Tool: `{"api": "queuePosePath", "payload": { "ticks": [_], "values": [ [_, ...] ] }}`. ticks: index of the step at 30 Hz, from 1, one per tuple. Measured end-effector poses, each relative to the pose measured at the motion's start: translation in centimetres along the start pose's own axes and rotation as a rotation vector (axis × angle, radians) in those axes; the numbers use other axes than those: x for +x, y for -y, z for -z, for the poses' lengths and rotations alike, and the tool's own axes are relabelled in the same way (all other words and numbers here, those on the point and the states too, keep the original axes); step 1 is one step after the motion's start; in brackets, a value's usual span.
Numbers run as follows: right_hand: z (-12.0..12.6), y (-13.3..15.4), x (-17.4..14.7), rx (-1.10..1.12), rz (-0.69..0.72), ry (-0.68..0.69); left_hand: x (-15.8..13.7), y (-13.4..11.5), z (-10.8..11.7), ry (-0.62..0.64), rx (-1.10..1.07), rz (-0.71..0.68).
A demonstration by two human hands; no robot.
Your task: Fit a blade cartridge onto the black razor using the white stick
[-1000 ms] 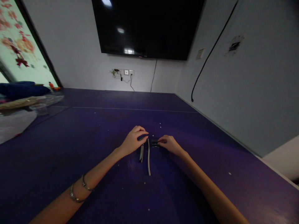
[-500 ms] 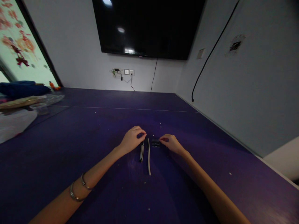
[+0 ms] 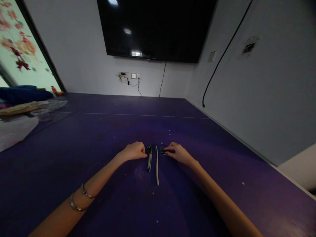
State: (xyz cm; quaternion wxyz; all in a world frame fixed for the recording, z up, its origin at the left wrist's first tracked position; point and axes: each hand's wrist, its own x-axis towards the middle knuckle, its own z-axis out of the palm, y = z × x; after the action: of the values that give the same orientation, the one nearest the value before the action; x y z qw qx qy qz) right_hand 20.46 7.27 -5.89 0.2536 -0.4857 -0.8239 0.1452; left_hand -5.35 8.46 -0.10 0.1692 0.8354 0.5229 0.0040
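My left hand [image 3: 135,150] is closed with its fingers curled, just left of a slim razor-like tool [image 3: 149,159]. That tool has a dark T-shaped head and a pale, dark-edged handle, and lies on the purple surface. Nothing shows in the left fingers. Beside the tool lies a thin whitish stick or tube [image 3: 157,168], roughly parallel to it. To the right, my right hand [image 3: 179,153] pinches a small black ribbed piece [image 3: 164,151] between thumb and fingers, low over the surface. Part of that piece is hidden by the fingers.
The purple surface [image 3: 111,194] carries a few small white specks. At the far left are a dark blue cloth [image 3: 24,94], plastic bags [image 3: 17,130] and a clear cup [image 3: 40,114]. A large TV [image 3: 155,29] hangs on the back wall; a black cable [image 3: 223,57] dangles at right.
My left hand has drawn back left and down, uncovering the tool's dark head. My right hand has shifted slightly left, its fingers now over the black piece.
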Motion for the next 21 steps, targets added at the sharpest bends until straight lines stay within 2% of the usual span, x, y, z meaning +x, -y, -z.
{"api": "queuePosePath", "payload": {
  "ticks": [4,9,14,21],
  "values": [
    [0.0,0.1,0.0,-0.009,-0.017,0.016,-0.2,-0.5,-0.2,0.06,-0.005,0.011],
    [0.0,0.2,0.0,-0.01,-0.032,0.021,-0.3,-1.0,-0.5,0.078,0.007,-0.002],
    [0.0,0.2,0.0,0.002,-0.024,0.011,-0.5,-1.5,-1.1,0.069,-0.003,-0.019],
    [0.1,-0.4,0.2,0.071,-0.022,-0.023,-0.6,-2.0,-2.0,-0.016,0.017,0.006]
  ]
}}
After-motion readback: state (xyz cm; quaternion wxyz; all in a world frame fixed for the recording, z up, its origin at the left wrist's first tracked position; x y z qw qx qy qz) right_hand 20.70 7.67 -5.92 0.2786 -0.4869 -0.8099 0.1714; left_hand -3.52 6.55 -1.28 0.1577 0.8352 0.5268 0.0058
